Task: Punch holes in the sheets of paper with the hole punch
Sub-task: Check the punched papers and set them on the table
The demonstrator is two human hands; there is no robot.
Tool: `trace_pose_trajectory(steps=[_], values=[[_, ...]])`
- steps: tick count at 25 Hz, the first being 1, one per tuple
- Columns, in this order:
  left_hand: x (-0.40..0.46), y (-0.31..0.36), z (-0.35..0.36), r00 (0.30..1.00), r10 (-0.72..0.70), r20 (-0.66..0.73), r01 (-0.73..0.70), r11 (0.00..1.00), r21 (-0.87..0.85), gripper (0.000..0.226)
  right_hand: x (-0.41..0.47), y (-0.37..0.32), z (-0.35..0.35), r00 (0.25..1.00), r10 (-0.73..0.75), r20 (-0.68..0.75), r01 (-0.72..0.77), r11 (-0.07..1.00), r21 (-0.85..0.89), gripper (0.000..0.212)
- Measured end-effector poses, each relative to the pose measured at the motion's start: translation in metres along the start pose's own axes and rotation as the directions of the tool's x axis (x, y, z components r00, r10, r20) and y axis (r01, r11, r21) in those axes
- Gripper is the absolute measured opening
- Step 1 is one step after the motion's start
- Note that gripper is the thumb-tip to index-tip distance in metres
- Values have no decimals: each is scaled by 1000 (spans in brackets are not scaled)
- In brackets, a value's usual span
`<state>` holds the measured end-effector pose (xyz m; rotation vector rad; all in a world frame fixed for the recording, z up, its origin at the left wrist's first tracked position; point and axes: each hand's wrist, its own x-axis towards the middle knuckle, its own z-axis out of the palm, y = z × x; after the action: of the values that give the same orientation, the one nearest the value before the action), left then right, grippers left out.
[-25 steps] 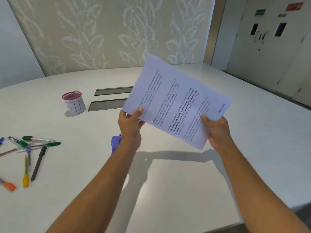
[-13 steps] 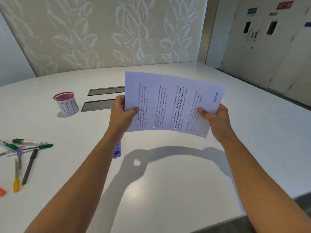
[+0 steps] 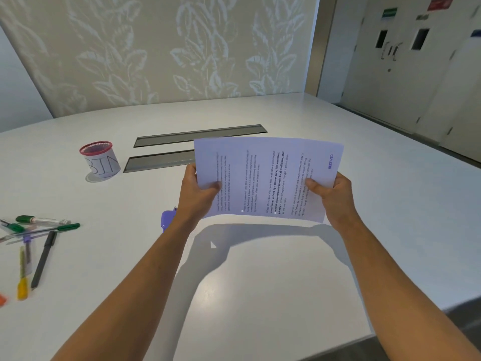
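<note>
Both hands pinch the sheets of paper (image 3: 268, 178) in the air above the middle of the table (image 3: 260, 295): the left hand (image 3: 199, 192) has its grip closed on the lower left edge, thumb on the printed face, and the right hand (image 3: 329, 196) has its grip closed on the lower right edge in the same way. The paper stands nearly upright, turned sideways so the text lines run up the page, with a blue "RECEIVED" stamp near its upper right corner. Compared with half a second earlier the paper sits lower over the table and its top edge is more level; a second ago it was tilted hard to the right.

The purple hole punch (image 3: 166, 220) lies on the table just left of the left wrist, which hides most of it. Further out, toward the table's left edge, lies a loose scatter of pens (image 3: 39, 230), and behind them toward the far side stands a red-rimmed cup marked "BIN" (image 3: 100, 160). Two dark cable slots (image 3: 182, 138) run across the table's middle, the nearer one partly covered by the paper
</note>
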<state>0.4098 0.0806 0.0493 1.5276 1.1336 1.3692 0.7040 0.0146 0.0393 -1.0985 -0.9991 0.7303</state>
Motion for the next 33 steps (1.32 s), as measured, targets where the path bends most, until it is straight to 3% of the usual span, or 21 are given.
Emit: trace_pose_trajectory(steps=[3,6,9,12,16,21,24,29,33], values=[[7,5,-5,999,-33,18,33,999,7,31,3,-5,-5,999,18,-50,-13,996,87,29],[9,3,-6,987,-147,70,156,978,-139,24,4,-3,-5,986,100,-131,-68,971,228,33],[2,5,10,951,-215,223,283,896,-342,35,2,2,7,958,206,-200,-130,933,336,33],[-5,9,32,932,-239,272,350,785,-510,52,-3,10,22,934,292,-204,-196,899,391,31],[-10,15,59,945,-280,171,324,718,-616,53,-14,17,43,913,364,-184,-246,851,464,36],[-8,18,72,964,-264,18,232,813,-535,52,-21,19,49,910,389,-146,-281,835,474,41],[0,14,67,968,-252,20,229,838,-495,54,-13,10,28,905,383,-185,-283,866,412,29],[14,5,65,949,-294,114,314,850,-423,58,4,-2,-13,941,313,-128,-315,949,5,28],[28,-4,76,920,-353,169,389,866,-315,58,15,4,-31,949,297,-109,-311,939,-149,27]])
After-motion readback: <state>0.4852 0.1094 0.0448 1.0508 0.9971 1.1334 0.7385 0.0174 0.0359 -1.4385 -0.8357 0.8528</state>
